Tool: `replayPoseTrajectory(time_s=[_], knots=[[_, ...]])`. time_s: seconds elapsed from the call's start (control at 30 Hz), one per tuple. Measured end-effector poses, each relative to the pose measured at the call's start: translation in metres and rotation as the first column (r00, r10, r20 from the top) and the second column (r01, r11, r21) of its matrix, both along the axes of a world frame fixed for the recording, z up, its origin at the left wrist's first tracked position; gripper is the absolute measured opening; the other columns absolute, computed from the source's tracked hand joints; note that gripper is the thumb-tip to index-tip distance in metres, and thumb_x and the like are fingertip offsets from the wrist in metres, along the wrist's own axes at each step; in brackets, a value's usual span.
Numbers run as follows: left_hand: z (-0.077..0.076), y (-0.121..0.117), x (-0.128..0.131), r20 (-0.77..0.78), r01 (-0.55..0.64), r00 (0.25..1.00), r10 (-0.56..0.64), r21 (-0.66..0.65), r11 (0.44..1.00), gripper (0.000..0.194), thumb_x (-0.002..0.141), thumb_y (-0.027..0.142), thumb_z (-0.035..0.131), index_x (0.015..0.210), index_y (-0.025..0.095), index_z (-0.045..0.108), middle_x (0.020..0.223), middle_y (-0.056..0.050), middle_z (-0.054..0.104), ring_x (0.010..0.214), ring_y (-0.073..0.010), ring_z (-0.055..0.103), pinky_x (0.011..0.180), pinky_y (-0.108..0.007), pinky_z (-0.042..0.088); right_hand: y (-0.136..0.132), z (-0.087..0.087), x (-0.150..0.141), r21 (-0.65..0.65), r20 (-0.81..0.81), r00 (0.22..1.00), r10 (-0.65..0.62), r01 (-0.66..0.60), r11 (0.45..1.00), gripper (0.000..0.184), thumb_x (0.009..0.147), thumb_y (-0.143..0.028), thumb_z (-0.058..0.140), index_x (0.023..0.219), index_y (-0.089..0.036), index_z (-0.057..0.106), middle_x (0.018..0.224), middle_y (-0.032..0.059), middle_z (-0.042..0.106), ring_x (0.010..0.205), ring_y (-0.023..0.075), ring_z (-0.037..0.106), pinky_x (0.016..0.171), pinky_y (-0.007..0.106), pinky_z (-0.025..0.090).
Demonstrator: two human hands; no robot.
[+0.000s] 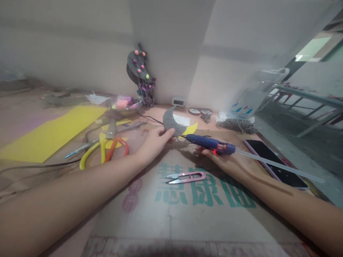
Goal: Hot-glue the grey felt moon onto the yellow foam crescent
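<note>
Between the thumb and fingers of my left hand is a crescent moon shape wrapped in grey yarn. My right hand grips a blue hot glue gun from below, its fingers partly hidden. The gun's nozzle points left and reaches the crescent's lower edge; whether it touches cannot be made out. A red light glows on the gun, and a long clear glue stick sticks out of its back. Just behind the crescent lies a yellow curved cutout. Pink-handled thread snips lie below both hands.
Left of my left arm are scissors with yellow and orange handles, a pen and a yellow sheet. A finished-looking grey moon ornament leans at the wall. A phone, grey yarn and a plastic jug are rightward.
</note>
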State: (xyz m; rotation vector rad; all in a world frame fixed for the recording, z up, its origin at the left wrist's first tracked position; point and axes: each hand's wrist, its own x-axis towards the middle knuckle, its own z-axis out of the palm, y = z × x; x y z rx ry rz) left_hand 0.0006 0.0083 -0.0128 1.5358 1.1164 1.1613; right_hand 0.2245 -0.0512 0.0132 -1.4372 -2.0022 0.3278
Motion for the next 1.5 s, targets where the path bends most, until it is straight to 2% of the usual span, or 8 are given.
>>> replayPoseTrajectory(time_s=[0.13,0.23,0.4,0.5,0.7,0.9,1.17,1.5], knots=[[-0.001,0.002,0.000,0.058,-0.005,0.998,0.006,-0.013,1.000,0.033,0.080,0.048,0.060,0.067,0.017,0.060,0.072,-0.003,0.068,0.066,-0.0141,0.058,0.066,-0.027,0.042,0.001,-0.001,0.001,-0.047,-0.004,1.000,0.011,-0.011,0.999,0.021,0.081,-0.041,0.060,0.090,-0.023,0.065,0.084,0.0053,0.071,0.073,0.0229,0.066,0.065,0.032,0.054],[-0.003,0.003,0.000,0.073,0.013,0.997,-0.012,-0.012,1.000,0.034,0.079,0.048,0.061,0.067,0.016,0.062,0.072,-0.004,0.068,0.067,-0.0148,0.059,0.067,-0.027,0.042,0.002,-0.003,0.001,-0.029,0.000,1.000,0.002,-0.002,1.000,0.020,0.080,-0.042,0.061,0.086,-0.023,0.063,0.076,0.0043,0.069,0.066,0.0224,0.064,0.059,0.033,0.052],[-0.003,0.004,0.000,0.056,0.029,0.998,-0.027,-0.024,0.999,0.035,0.077,0.049,0.061,0.068,0.016,0.063,0.071,-0.003,0.067,0.067,-0.0150,0.059,0.067,-0.027,0.043,0.005,-0.004,0.001,0.041,0.016,1.000,0.005,-0.006,0.999,0.019,0.079,-0.042,0.060,0.076,-0.024,0.063,0.074,0.0039,0.067,0.067,0.0228,0.062,0.060,0.033,0.052],[-0.001,0.003,0.000,0.037,0.021,0.999,-0.020,-0.034,0.999,0.035,0.077,0.050,0.061,0.067,0.016,0.061,0.070,-0.003,0.066,0.066,-0.0149,0.057,0.066,-0.028,0.042,0.003,-0.002,-0.001,0.016,0.025,1.000,-0.002,0.002,1.000,0.017,0.080,-0.039,0.060,0.075,-0.023,0.063,0.072,0.0034,0.067,0.065,0.0218,0.062,0.059,0.032,0.052],[0.000,0.002,0.000,-0.040,-0.011,0.999,0.009,-0.043,0.999,0.037,0.077,0.051,0.059,0.065,0.016,0.059,0.065,-0.001,0.062,0.063,-0.0151,0.055,0.063,-0.028,0.039,0.000,0.001,-0.003,-0.006,0.024,1.000,-0.001,0.001,1.000,0.012,0.082,-0.033,0.059,0.075,-0.024,0.059,0.077,0.0029,0.068,0.070,0.0210,0.063,0.065,0.031,0.053],[-0.004,0.003,-0.001,-0.024,0.005,1.000,-0.005,-0.009,1.000,0.038,0.078,0.052,0.058,0.065,0.017,0.058,0.064,0.000,0.060,0.063,-0.0146,0.054,0.063,-0.027,0.039,-0.001,0.006,-0.005,-0.042,0.050,0.998,-0.024,0.026,0.999,0.009,0.082,-0.031,0.058,0.078,-0.023,0.057,0.075,0.0033,0.067,0.069,0.0211,0.064,0.064,0.031,0.053],[-0.003,0.003,0.000,-0.039,-0.004,0.999,0.003,-0.024,1.000,0.039,0.078,0.053,0.057,0.067,0.016,0.058,0.066,-0.001,0.060,0.063,-0.0148,0.054,0.064,-0.028,0.039,-0.002,0.006,-0.005,-0.006,0.046,0.999,-0.027,0.027,1.000,0.007,0.081,-0.030,0.058,0.080,-0.023,0.057,0.077,0.0039,0.069,0.069,0.0217,0.064,0.063,0.032,0.053],[-0.003,0.002,0.000,-0.027,0.004,1.000,-0.004,-0.023,1.000,0.038,0.078,0.053,0.058,0.066,0.017,0.059,0.066,-0.001,0.061,0.064,-0.0151,0.054,0.064,-0.028,0.039,0.000,0.003,-0.001,-0.050,0.065,0.996,-0.056,0.059,0.997,0.016,0.081,-0.039,0.058,0.085,-0.024,0.060,0.077,0.0035,0.070,0.070,0.0242,0.065,0.061,0.034,0.052]])
